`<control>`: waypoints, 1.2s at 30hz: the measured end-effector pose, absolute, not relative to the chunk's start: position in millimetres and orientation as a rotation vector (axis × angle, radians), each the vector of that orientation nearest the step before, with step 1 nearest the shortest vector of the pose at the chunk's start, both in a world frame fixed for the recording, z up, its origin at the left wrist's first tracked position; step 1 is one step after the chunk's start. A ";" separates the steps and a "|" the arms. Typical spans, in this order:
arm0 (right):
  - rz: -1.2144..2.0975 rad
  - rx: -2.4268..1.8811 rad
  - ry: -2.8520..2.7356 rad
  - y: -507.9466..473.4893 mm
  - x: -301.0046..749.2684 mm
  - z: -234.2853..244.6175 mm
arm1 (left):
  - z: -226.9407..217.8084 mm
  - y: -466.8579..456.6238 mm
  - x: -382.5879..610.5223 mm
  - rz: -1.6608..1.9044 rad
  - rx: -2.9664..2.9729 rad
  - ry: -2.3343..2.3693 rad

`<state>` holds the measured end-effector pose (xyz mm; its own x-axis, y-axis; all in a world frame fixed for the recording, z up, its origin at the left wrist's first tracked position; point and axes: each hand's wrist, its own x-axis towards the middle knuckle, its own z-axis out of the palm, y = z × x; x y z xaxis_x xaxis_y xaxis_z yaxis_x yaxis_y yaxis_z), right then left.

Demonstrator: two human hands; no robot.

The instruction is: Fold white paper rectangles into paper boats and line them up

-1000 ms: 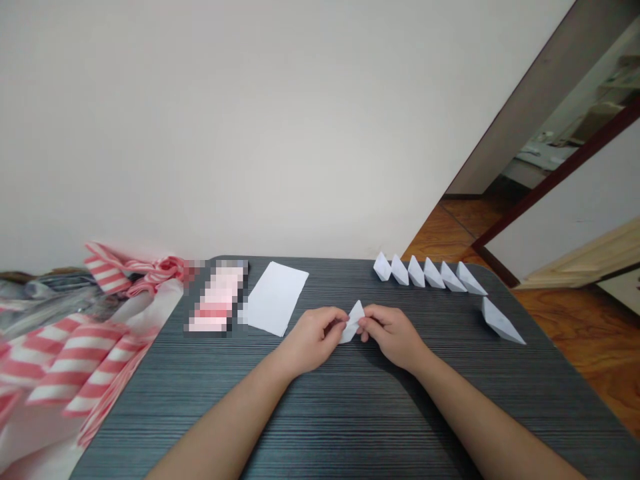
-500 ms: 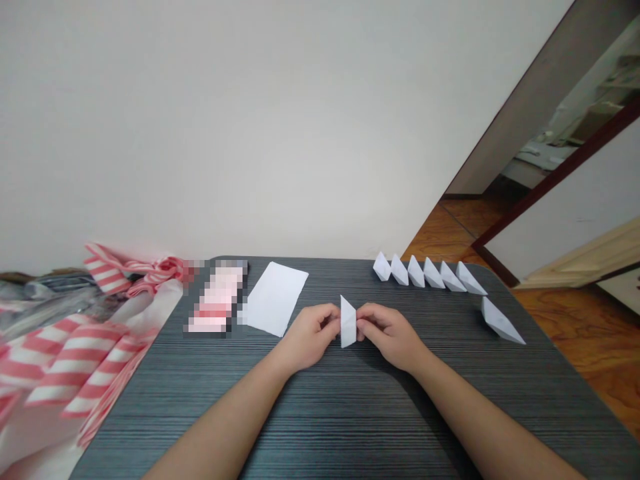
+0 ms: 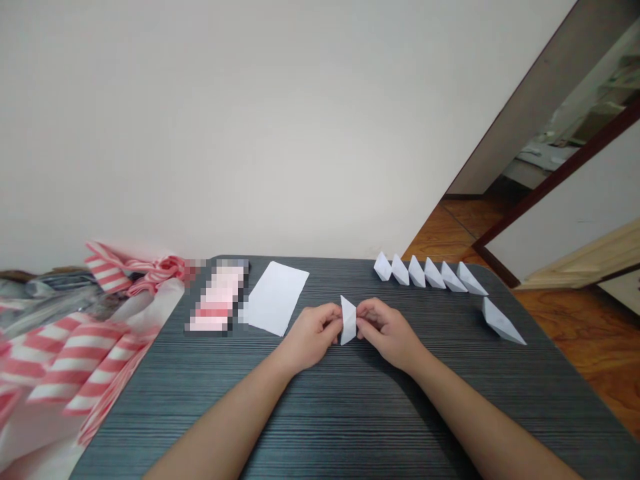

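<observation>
Left hand (image 3: 311,335) and right hand (image 3: 387,331) pinch a small folded white paper piece (image 3: 348,320) between fingertips, upright, just above mid-table (image 3: 350,413). Seven finished folded pieces (image 3: 433,273) sit at the far right; a flat sheet (image 3: 277,297) lies left.

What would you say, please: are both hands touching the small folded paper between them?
Touching. The head view shows the left hand and right hand pinching the folded paper from either side, fingertips meeting its edges with no gap.
</observation>
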<state>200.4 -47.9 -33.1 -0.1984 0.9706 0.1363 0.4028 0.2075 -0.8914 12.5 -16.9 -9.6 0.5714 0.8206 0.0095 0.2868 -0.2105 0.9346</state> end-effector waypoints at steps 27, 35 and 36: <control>0.698 -1.225 -1.900 -46.5 197.6 -15.9 | -14.1 -16.9 14.8 0.692 1.770 0.916; 0.692 -1.213 -1.894 -45.9 196.2 -15.9 | -16.3 -16.3 15.4 0.692 1.830 0.969; 0.688 -1.212 -1.895 -46.0 196.1 -15.7 | -15.8 -16.3 15.2 0.690 1.837 0.974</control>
<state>196.1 -46.0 -15.7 -0.2520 0.9150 0.3151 0.5002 0.4019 -0.7670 15.2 -16.3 -15.8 0.5309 0.8457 0.0554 0.3331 -0.2684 0.9039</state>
